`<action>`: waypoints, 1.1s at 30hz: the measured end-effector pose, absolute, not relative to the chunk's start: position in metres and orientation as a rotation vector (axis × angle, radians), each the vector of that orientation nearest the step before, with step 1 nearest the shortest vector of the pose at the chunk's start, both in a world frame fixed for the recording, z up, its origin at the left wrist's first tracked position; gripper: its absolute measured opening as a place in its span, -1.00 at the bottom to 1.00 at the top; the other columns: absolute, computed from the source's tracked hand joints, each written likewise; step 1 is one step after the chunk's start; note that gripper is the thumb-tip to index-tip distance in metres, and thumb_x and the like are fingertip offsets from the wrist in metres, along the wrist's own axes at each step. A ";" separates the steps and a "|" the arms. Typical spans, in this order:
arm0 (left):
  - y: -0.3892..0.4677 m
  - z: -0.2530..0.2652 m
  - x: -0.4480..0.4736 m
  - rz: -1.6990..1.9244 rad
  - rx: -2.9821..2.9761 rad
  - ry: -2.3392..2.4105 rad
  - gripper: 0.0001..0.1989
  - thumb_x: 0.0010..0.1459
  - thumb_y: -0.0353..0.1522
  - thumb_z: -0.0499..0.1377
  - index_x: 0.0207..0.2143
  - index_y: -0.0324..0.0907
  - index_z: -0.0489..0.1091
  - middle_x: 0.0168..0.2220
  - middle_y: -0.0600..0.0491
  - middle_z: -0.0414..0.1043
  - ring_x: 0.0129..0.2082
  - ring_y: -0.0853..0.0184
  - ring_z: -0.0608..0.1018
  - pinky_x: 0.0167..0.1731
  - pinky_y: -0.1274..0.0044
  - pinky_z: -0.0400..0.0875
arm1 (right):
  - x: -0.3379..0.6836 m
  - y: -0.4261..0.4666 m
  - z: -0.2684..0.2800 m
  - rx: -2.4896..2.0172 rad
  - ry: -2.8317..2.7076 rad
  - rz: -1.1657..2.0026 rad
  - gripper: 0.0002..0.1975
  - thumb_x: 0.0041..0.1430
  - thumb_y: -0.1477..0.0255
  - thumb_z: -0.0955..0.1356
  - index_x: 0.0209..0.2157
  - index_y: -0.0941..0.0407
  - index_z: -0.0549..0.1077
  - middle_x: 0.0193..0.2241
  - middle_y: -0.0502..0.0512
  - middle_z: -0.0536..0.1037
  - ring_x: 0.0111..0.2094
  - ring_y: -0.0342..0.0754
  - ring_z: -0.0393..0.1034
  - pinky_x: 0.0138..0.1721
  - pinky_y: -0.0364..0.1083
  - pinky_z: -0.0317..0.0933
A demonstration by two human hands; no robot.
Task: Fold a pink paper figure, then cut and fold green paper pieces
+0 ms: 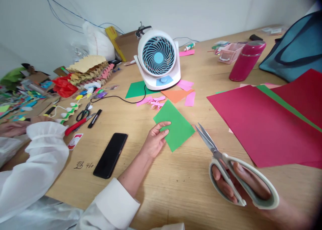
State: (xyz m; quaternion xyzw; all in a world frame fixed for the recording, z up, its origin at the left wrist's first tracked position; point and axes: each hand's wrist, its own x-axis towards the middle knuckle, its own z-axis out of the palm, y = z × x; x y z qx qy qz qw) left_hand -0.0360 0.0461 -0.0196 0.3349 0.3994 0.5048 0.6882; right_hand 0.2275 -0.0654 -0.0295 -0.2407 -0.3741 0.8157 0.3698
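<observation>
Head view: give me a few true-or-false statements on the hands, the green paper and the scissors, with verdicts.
1. The left hand touches the green paper. True.
2. The right hand holds a knife. False: it holds the scissors.
3. The scissor blades are cutting the green paper. False: they lie beside it, apart.
4. The phone lies face down or dark on the table. True.
5. The fan lies flat. False: it stands upright.

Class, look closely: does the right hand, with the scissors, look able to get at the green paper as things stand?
Probably yes. The right hand holds the scissors with blades parted, tips beside the green paper; only bare table lies between. The left hand pins the far edge.
</observation>
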 end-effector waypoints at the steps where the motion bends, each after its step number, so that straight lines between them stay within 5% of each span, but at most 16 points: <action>1: 0.047 -0.020 -0.036 1.139 0.733 0.880 -0.61 -0.15 -0.40 0.46 -0.20 -0.18 0.53 -0.35 0.10 0.57 -0.38 0.44 0.57 -0.29 0.59 0.46 | 0.227 -0.066 -0.030 -0.613 -0.964 2.102 -0.49 0.32 -0.01 0.16 -0.20 0.11 0.46 -0.56 0.03 0.39 -0.61 -0.19 0.19 -0.62 -0.23 0.04; 33: 0.050 -0.023 -0.041 1.154 0.736 0.878 -0.63 -0.14 -0.41 0.45 -0.20 -0.17 0.52 -0.34 0.09 0.58 -0.35 0.40 0.59 -0.25 0.55 0.48 | 0.226 -0.069 -0.033 -0.579 -1.008 2.138 -0.47 0.32 -0.03 0.15 -0.18 0.11 0.47 -0.55 0.05 0.40 -0.61 -0.19 0.21 -0.62 -0.23 0.07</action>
